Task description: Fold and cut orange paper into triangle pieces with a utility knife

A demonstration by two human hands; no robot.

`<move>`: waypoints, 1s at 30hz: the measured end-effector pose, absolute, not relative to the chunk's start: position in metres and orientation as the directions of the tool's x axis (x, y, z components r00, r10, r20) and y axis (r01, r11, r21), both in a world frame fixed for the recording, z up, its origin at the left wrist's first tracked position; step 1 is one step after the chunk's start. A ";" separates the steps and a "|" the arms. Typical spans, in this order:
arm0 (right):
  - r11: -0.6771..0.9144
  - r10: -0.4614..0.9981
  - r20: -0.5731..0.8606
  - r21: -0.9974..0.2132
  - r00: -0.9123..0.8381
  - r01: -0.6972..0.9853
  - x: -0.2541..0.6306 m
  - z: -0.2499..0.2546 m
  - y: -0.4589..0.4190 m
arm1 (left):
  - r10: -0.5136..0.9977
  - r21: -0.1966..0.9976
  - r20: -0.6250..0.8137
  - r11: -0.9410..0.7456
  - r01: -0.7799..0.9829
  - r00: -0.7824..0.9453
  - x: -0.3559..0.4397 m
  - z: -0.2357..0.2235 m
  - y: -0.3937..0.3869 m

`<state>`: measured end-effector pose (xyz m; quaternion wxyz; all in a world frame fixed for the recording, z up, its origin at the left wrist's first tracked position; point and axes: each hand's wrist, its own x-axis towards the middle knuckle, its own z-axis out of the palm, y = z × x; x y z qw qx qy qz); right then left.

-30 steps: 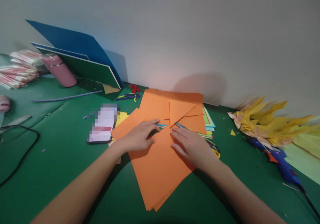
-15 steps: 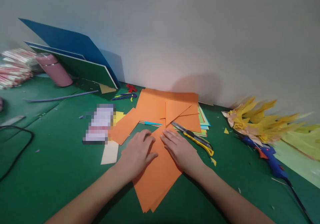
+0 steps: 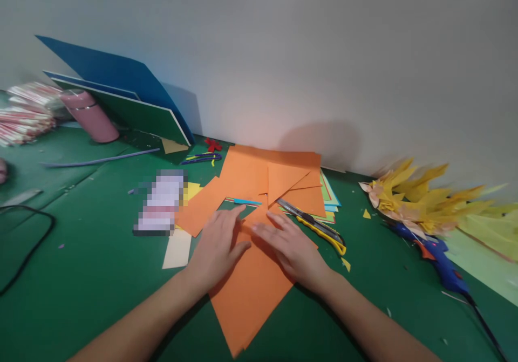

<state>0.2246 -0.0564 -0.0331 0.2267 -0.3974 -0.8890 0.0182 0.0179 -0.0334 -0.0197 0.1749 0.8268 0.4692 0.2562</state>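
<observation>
Both my hands lie flat on a small stack of orange paper sheets on the green table. My left hand presses the left part with fingers stretched out. My right hand rests on the right part, fingers spread towards the sheets' far corner. Behind them lies a pile of orange paper pieces on top of other coloured sheets. A yellow utility knife lies just right of my right hand.
A phone and a cream card lie to the left. Blue and green boards lean on the wall beside a pink bottle. Yellow paper flowers and a blue glue gun sit right. A black cable loops far left.
Both hands slid the orange stack towards me, away from the pile, uncovering the utility knife. My right hand has since shifted a little left over the sheets.
</observation>
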 end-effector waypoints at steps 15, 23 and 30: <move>0.560 0.829 0.238 -0.364 -0.507 0.744 0.228 -0.018 -0.059 | 0.862 0.695 0.216 -0.466 0.548 0.458 0.011 -0.023 -0.022; 0.471 0.881 0.238 -0.518 -0.408 0.714 0.222 -0.021 -0.058 | 0.751 0.453 0.141 -0.629 0.632 0.645 0.014 -0.014 -0.025; 0.371 0.923 0.352 -0.711 -0.154 0.597 0.228 -0.029 -0.052 | 0.911 0.723 0.140 -0.361 0.589 0.387 0.014 -0.014 -0.023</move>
